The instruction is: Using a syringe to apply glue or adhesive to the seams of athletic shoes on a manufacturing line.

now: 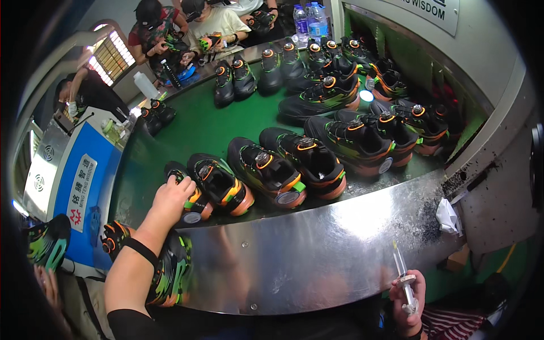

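Note:
Over the leftmost black sneaker (196, 208) of the front row, my left hand (173, 198) is closed around its upper, covering most of the collar. That sneaker stands at the near edge of the green belt, with orange and green trim at its heel. Right beside it is another black sneaker (222, 184) with a dial on its tongue. My right hand (409, 297), low at the right, grips a clear syringe (404, 276) with its thin tip pointing up. Beneath my left forearm a patterned black-and-green sneaker (171, 272) lies by the metal ledge.
Several more sneakers (317, 161) crowd the green belt (195, 127). A steel ledge (317, 255) borders it; a crumpled white tissue (447, 216) lies at its right end. Co-workers handle shoes at the back; another person's hand (48, 286) is at far left. Water bottles (317, 25) stand behind.

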Motion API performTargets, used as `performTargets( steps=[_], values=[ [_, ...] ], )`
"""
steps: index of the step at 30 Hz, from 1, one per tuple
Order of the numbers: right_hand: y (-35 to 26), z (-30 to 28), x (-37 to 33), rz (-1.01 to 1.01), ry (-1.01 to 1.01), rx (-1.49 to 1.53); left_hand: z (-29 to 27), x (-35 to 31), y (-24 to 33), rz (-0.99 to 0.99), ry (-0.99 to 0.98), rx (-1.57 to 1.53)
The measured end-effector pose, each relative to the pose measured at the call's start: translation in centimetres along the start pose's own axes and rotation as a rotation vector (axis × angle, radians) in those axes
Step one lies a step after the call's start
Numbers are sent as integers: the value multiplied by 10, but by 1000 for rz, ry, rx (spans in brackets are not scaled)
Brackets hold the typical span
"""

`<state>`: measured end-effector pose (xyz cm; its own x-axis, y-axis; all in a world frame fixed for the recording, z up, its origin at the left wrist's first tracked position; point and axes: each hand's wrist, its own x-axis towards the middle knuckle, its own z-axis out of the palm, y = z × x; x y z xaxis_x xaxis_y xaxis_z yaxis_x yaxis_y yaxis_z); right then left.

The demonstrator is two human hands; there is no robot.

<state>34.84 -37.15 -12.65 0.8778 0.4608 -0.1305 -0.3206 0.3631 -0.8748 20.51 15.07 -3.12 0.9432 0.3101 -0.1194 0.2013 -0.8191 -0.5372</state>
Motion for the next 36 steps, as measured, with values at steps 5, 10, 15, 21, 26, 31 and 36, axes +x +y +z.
performTargets(
  steps=[5, 10, 15, 21, 26, 31, 36],
  values=[
    [4, 1, 6, 63, -49, 6, -2, -12, -13, -66, 175, 41],
    [0, 0, 7, -59, -37, -68, -63, -53, -2, -401, 451, -518],
    [11, -8, 14, -32, -98, -160, -63, -195, 13, -660, 276, -644],
    [14, 20, 5, -32, 81, -127, -35, -280, 53, -800, 88, -611],
    [15, 11, -1, -69, -52, -231, -40, -269, 53, -755, 54, -418],
    [14, 6, -6, -74, -59, -199, -16, -302, 68, -857, 97, -555],
    [20, 1, -4, -27, -6, -79, -16, -297, 48, -854, -113, -669]
  ],
)
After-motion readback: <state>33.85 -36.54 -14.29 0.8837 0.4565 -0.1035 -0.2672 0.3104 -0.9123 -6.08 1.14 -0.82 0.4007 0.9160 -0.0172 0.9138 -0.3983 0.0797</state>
